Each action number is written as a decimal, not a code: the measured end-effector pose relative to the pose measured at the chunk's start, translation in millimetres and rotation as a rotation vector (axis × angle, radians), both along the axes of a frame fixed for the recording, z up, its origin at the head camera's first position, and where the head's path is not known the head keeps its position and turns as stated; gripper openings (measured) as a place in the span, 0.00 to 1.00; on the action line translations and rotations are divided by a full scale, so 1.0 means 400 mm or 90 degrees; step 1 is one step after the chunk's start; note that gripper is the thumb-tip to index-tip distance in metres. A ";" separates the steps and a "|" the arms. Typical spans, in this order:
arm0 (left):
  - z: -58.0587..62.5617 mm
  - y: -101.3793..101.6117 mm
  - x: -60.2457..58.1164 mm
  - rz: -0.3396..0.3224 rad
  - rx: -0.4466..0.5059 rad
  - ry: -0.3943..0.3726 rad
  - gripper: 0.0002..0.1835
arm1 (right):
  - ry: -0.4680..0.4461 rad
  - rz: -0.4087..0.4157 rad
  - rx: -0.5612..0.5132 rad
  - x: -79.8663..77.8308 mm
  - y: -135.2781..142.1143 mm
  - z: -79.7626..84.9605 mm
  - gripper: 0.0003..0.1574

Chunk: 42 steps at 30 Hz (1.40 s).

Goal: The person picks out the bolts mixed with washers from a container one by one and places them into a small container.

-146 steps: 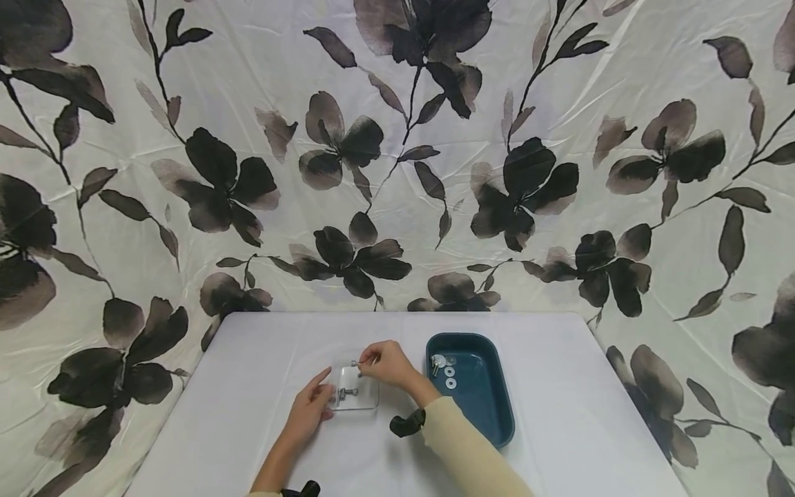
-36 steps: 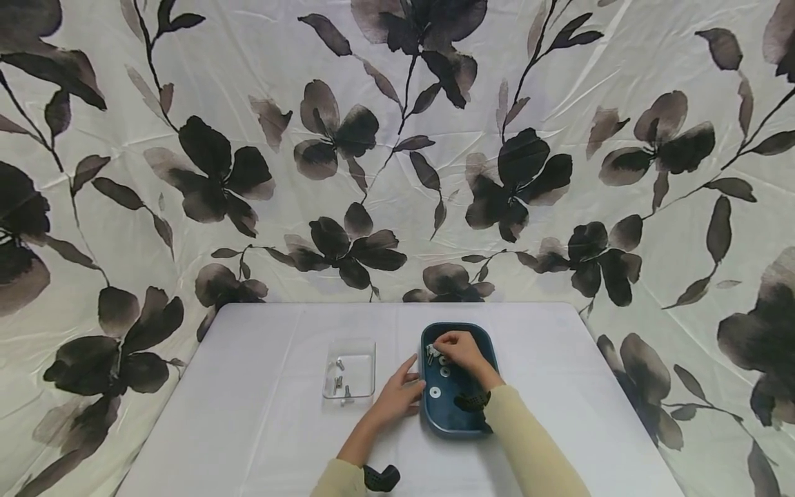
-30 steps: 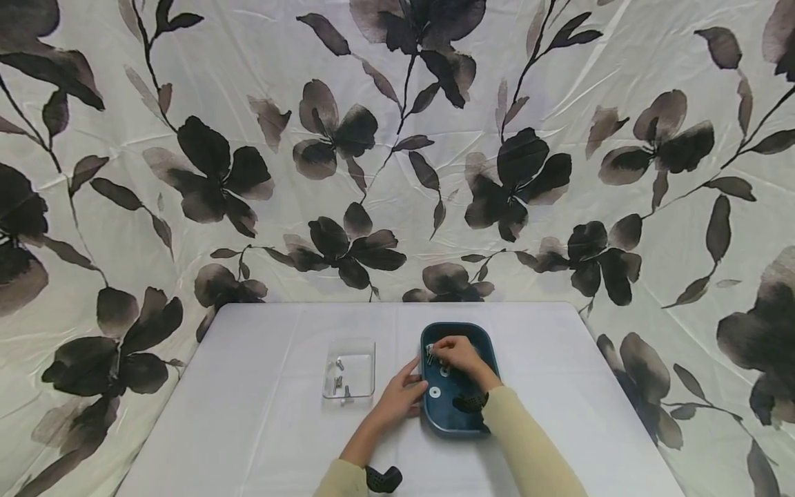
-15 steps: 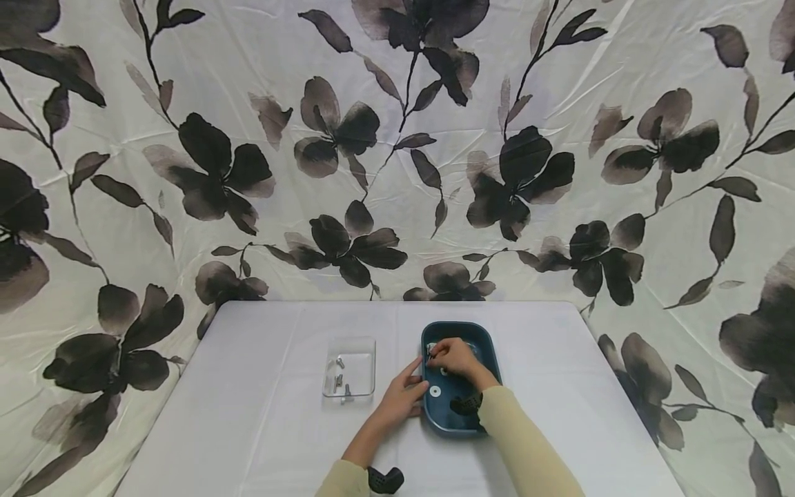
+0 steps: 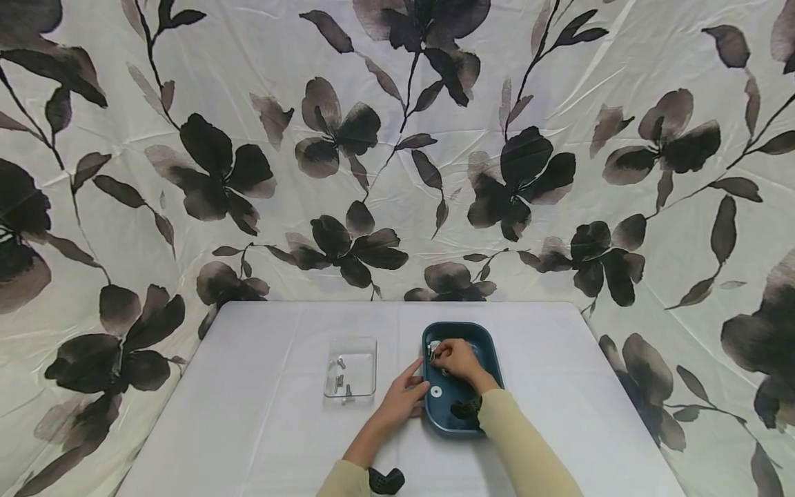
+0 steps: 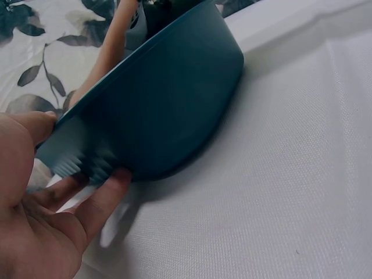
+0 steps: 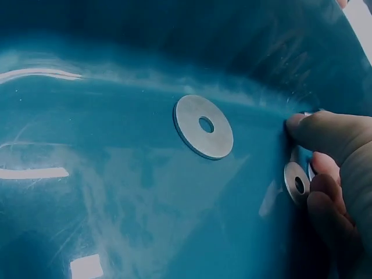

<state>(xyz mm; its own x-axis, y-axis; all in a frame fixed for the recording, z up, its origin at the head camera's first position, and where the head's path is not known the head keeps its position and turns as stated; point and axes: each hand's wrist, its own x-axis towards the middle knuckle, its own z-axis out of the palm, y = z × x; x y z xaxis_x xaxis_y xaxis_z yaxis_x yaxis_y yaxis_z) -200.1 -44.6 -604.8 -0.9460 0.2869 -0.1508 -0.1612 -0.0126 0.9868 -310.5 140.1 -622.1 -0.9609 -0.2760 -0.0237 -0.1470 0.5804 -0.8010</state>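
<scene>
A blue tray (image 5: pixel 456 424) lies on the table right of centre. My left hand (image 5: pixel 400 397) holds its left side; in the left wrist view the thumb is at the rim and the fingers press the outer wall. My right hand (image 5: pixel 458 359) reaches into the tray's far left corner, fingers curled, the tips right at small silver bolts (image 5: pixel 433 347). I cannot tell whether they pinch one. In the right wrist view a washer (image 7: pixel 296 183) lies against those fingers, and another washer (image 7: pixel 218 139) rests apart on the tray floor.
Left of the tray stands a small clear box (image 5: pixel 351 345) with several bolts (image 5: pixel 339 382) in it. A white cloth (image 5: pixel 261 414) covers the table. Behind hangs a floral curtain (image 5: pixel 435 228).
Both hands have moved from the clear box to the tray, the left now at its side, the right inside it. Lately the right fingers have shifted slightly among the bolts.
</scene>
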 end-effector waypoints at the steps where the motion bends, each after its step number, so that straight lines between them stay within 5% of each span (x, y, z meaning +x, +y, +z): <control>1: -0.002 0.000 -0.001 0.001 -0.001 -0.002 0.32 | 0.006 -0.002 0.000 0.000 0.000 -0.001 0.10; 19: -0.004 0.001 0.001 0.005 -0.016 0.005 0.32 | 0.045 -0.052 -0.020 -0.003 0.005 -0.010 0.04; 42: -0.023 0.000 -0.005 0.013 -0.016 -0.004 0.32 | -0.041 -0.118 -0.120 0.007 0.010 0.013 0.06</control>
<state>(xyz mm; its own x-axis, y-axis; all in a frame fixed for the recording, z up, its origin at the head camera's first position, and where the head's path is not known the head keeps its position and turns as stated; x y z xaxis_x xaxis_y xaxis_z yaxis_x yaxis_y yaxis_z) -202.0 -44.4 -614.0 -0.9505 0.2638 -0.1640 -0.1675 0.0097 0.9858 -307.5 144.0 -616.8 -0.9935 -0.1015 -0.0507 0.0018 0.4326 -0.9016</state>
